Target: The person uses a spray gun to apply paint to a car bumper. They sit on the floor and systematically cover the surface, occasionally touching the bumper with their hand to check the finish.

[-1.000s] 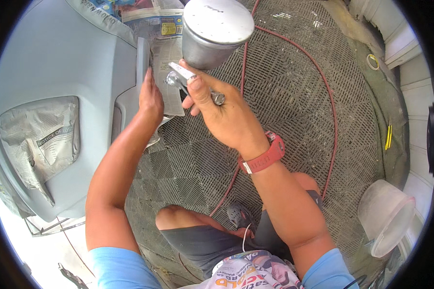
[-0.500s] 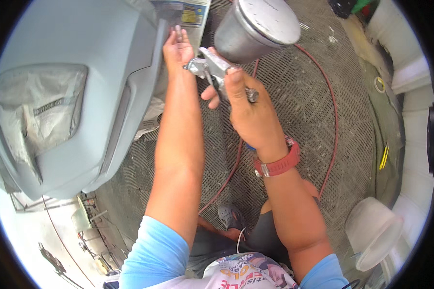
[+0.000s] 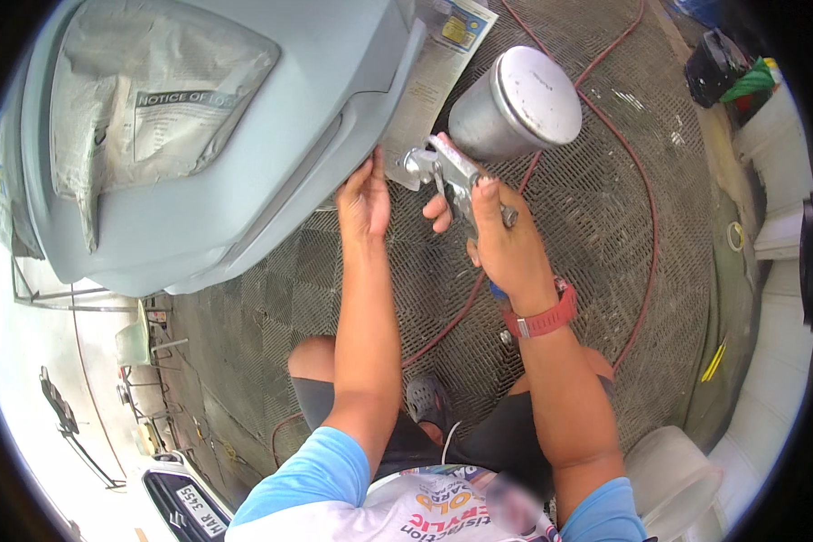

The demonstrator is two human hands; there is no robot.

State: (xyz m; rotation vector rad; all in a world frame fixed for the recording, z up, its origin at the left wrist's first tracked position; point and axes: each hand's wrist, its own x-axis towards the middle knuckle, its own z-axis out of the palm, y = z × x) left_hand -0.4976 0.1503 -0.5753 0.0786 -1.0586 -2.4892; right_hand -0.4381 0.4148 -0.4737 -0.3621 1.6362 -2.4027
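My right hand (image 3: 513,237) is wrapped round a metal paint spray gun (image 3: 459,172), its thumb along the back of the body. A large silver cup (image 3: 501,113) with a pale lid sits on the gun, tilted toward the right. The gun's nozzle end points left, at my left hand and the panel. My left hand (image 3: 367,200) is at the lower edge of a grey car bumper (image 3: 307,54), fingers bent up against that edge. Part of its fingertips is hidden there. Dusty masking plastic and paper (image 3: 167,99) cover a recess in the bumper.
Printed masking paper (image 3: 434,77) hangs beyond the bumper. A red hose (image 3: 641,172) runs over the dark ribbed floor mat (image 3: 587,271). A whitish bucket (image 3: 668,479) stands at lower right, a black container (image 3: 714,68) at far right. Metal stands (image 3: 154,352) and a car front (image 3: 185,497) are at left.
My left hand has gone from lying palm up past the bumper's edge to touching that edge. The view has shifted; the bumper now sits higher. The spray gun stays in my right hand.
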